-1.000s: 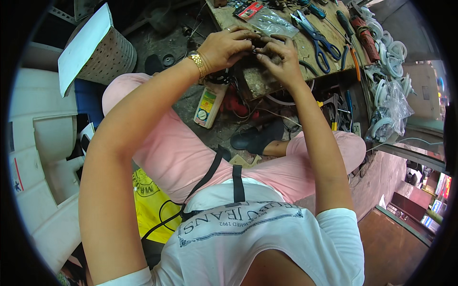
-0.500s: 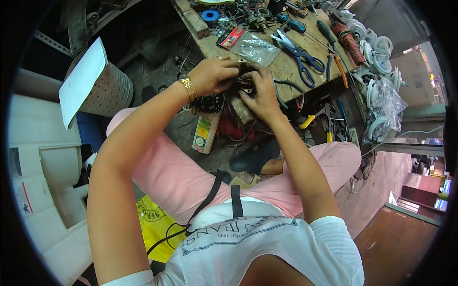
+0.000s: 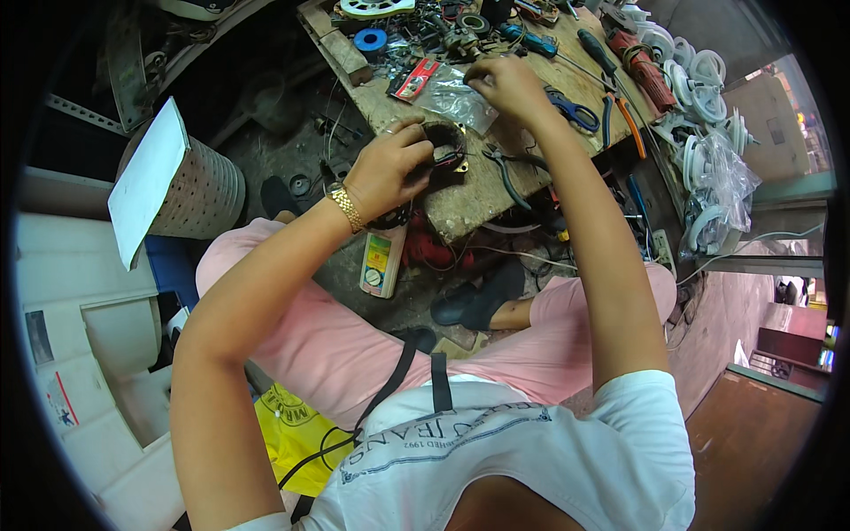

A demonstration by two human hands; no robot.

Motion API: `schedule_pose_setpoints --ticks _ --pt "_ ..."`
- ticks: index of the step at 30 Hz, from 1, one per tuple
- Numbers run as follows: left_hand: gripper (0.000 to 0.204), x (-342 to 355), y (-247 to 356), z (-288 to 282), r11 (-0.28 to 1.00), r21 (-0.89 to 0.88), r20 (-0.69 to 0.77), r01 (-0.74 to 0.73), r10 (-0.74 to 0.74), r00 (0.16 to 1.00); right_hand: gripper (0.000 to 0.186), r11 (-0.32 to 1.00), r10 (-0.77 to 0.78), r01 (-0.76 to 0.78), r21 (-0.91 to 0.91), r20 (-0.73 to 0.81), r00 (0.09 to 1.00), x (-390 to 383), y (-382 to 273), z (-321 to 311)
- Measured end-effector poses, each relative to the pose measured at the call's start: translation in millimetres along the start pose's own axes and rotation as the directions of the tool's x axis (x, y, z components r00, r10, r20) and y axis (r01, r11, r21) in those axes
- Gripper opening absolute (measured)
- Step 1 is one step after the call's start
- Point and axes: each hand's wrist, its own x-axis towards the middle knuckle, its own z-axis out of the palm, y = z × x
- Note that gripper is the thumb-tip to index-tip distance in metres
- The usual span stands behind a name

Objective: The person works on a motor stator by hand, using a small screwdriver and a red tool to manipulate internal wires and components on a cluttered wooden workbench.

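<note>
My left hand (image 3: 390,159) is closed around a dark ring-shaped motor part (image 3: 449,142), which looks like a stator. It has thin coloured wires inside and brass-coloured corners, and stands at the front edge of the wooden bench (image 3: 460,205). Farther right and higher, my right hand (image 3: 512,87) is over the bench with its fingers curled together. Whatever its fingertips hold, if anything, is hidden. Beside those fingertips lies a clear plastic bag (image 3: 456,96) with a red card. Blue-handled scissors (image 3: 575,112) lie partly covered by my right hand and forearm. Dark-handled pliers (image 3: 506,181) lie right of the stator.
A blue tape roll (image 3: 370,41) and loose metal parts crowd the bench's back. To the right are orange-handled pliers (image 3: 631,126), a red power tool (image 3: 645,69) and white plastic wheels (image 3: 708,80). A yellow multimeter (image 3: 381,261) is below the bench edge.
My right hand has left the stator and moved up and right, over the scissors' blades. My left hand stays on the stator, now more exposed to view.
</note>
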Motion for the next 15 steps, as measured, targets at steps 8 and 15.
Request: schedule_pose_setpoints --ticks 8,15 --pt "0.029 -3.0 -0.3 2.5 0.998 -0.036 0.047 0.050 -0.048 0.998 0.028 0.946 -0.098 0.137 -0.295 0.143 0.985 5.0 -8.8 39.6" --pt "0.027 -1.9 5.7 5.5 0.997 -0.022 -0.007 0.073 -0.073 0.997 0.021 0.868 -0.218 0.204 -0.452 0.021 0.976 8.0 -2.2 50.9"
